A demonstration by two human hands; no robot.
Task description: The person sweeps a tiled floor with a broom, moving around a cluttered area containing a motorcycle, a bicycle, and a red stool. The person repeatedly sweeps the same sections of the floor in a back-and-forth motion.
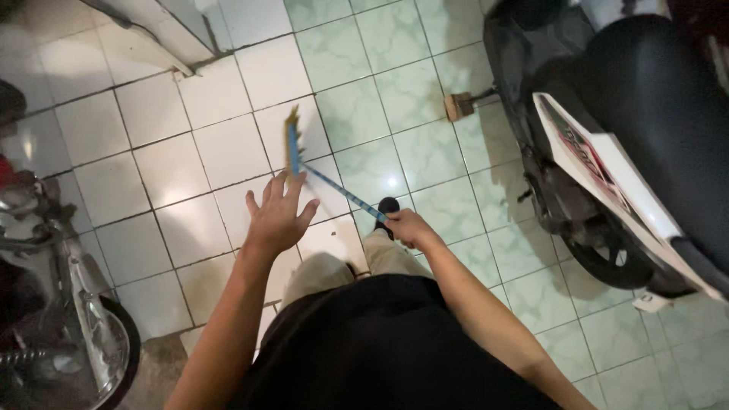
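On the tiled floor [228, 152], below the head camera, a broom [292, 144] with a blue patterned handle, its yellowish bristle head blurred and lying out ahead near the middle of the pale tiles. Handle slanting back from the head toward the right hand [406, 226], which is closed around the near end in a fist (fingers wrapped, knuckles up). Left hand [277, 216] empty, palm down, fingers spread wide, hovering just beside the handle and in front of the lower bristles without a clear touch; contact there not possible to tell. Both bare forearms reaching forward over a black shirt [380, 349] and light trousers [319, 269], with a dark shoe [388, 206] showing just beside the right fist. To the right, a black scooter [645, 114] with a white side panel, parked on its stand, the stand's foot resting on a small wooden block [459, 105]. To the left edge, part of another motorbike [68, 319], chrome and a dark wheel visible. At the top left, a white wall base [175, 30] meeting the floor. Glare from a lamp on the greenish tiles near the handle.
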